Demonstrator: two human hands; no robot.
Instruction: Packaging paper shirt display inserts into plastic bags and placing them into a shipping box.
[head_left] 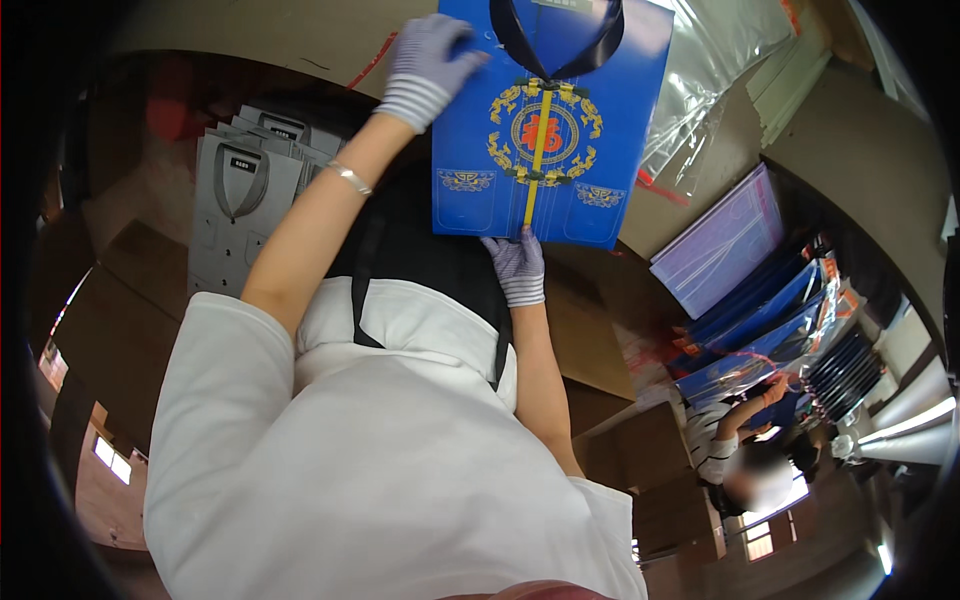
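A blue paper gift bag [465, 135] lies flat in front of me, with gold patterns, a round red-and-gold emblem and a dark ribbon handle [505, 32]. A yellow strip [537, 160] runs down its middle to the near edge. My left hand [425, 65], in a lilac-and-white knit glove, is at the bag's upper left edge, fingers bent and apart, thumb reaching over the blue face. At the near edge, my right hand [520, 268], gloved the same way, grips the bag at the strip's lower end, thumb on top. Its other fingers are partly hidden.
Grey shirt-shaped bags [240, 180] stand stacked at the left. Clear plastic film [700, 70] lies right of the blue bag on the worktable [690, 225]. Further right are a purple printed sheet [725, 240] and several wrapped blue bags [750, 335], beside another person [715, 440].
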